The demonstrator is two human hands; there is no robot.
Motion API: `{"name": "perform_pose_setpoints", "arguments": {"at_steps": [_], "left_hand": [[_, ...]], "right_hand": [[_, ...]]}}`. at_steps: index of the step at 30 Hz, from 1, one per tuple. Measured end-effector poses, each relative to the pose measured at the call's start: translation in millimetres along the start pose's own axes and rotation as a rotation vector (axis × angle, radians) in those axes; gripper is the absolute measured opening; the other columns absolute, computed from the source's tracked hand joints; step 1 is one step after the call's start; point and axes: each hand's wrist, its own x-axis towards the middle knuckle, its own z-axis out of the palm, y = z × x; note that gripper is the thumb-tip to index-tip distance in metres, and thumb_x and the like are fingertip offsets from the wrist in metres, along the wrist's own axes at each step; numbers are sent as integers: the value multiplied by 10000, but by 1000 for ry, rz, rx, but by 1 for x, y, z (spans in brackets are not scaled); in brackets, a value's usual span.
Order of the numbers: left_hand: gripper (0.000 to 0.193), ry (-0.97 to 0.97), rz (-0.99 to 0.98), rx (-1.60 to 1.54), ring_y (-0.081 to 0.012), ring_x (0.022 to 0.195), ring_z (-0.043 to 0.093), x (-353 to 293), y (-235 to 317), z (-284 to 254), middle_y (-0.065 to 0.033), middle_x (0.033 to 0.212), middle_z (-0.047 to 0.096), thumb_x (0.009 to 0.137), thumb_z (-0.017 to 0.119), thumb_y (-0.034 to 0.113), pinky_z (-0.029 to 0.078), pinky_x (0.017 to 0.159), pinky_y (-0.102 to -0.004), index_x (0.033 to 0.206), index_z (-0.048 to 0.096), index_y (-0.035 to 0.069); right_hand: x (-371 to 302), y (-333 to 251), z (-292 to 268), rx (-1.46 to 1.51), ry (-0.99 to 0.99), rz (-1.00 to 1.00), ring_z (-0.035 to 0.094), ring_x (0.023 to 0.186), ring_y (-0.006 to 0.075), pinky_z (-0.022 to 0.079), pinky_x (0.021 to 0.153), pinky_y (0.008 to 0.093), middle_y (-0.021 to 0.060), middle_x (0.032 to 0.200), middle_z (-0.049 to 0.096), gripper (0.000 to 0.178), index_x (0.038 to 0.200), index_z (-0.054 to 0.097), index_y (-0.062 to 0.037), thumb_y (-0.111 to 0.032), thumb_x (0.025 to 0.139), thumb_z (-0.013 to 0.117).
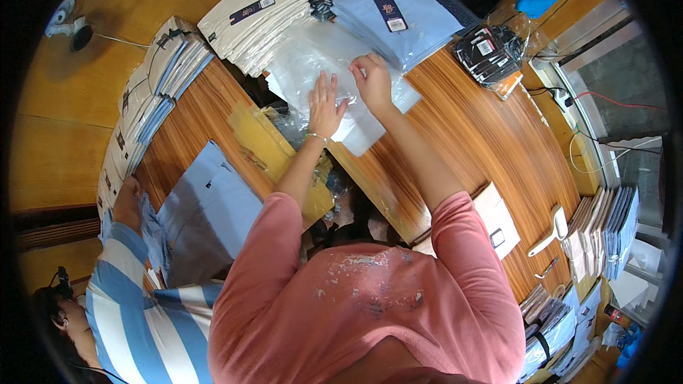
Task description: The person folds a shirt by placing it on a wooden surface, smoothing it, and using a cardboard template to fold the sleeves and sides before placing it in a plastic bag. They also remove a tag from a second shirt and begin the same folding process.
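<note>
My left hand (326, 108) lies flat with fingers stretched out on a stack of clear plastic bags (299, 53). Just to its right, my right hand (371, 84) is closed, thumb and fingers pinched together at the film of the upper bag. White sheets (366, 131) show beneath the bags. Beyond my hands sit a tall pile of folded cream garments (249, 18), topped by a dark tag, and a pile of folded light blue garments (420, 25) in clear film, also tagged.
Left of me, a person in a striped shirt (153, 306) works at a blue garment (210, 206). Yellow plastic packets (267, 146) lie near a gap between tables. Packs of black items (487, 53) sit back right. A white handled tool (549, 233) and stacked garments (605, 231) are at right.
</note>
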Motion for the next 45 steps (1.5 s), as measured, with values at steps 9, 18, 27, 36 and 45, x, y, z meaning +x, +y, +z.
{"name": "perform_pose_setpoints", "arguments": {"at_steps": [9, 18, 27, 36, 45], "left_hand": [[540, -3, 101, 340, -350, 1287, 315, 2, 1, 1, -188, 1413, 296, 898, 501, 292, 300, 1025, -486, 1382, 336, 120], [1045, -920, -380, -2192, -328, 1108, 538, 35, 134, -78, -227, 1269, 491, 736, 149, 818, 451, 910, -454, 1350, 348, -4], [627, -1514, 193, -1456, -241, 999, 613, 18, 276, -31, -166, 1168, 580, 862, 578, 424, 514, 822, -346, 1313, 417, 20], [132, -879, -46, -1432, -37, 448, 410, -25, 376, 2, 48, 578, 454, 891, 593, 201, 316, 401, -180, 858, 558, 79], [176, -802, -13, -1400, -45, 504, 475, -34, 395, 0, 15, 698, 538, 877, 604, 188, 380, 416, -187, 937, 562, 29]], "right_hand": [[36, -61, -119, 14, 27, 16, 632, 650, 259, 468, 565, 338, 114, 784, 656, 90, 882, 607, -52, -76, 800, 634], [-59, -70, -311, -71, -58, -149, 646, 898, 250, 511, 828, 353, 141, 932, 656, 146, 843, 616, 12, 102, 738, 571], [-210, -40, -431, -379, 141, 4, 621, 943, 307, 488, 853, 380, 152, 1025, 646, 149, 706, 541, 38, 161, 659, 474], [-280, -30, -444, 145, 590, 238, 579, 984, 183, 436, 838, 258, 180, 1057, 632, 109, 815, 530, 27, 31, 862, 431], [-252, -44, -410, -746, 502, 299, 546, 954, 193, 428, 799, 345, 106, 1044, 593, 323, 958, 551, -13, -255, 795, 689]]}}
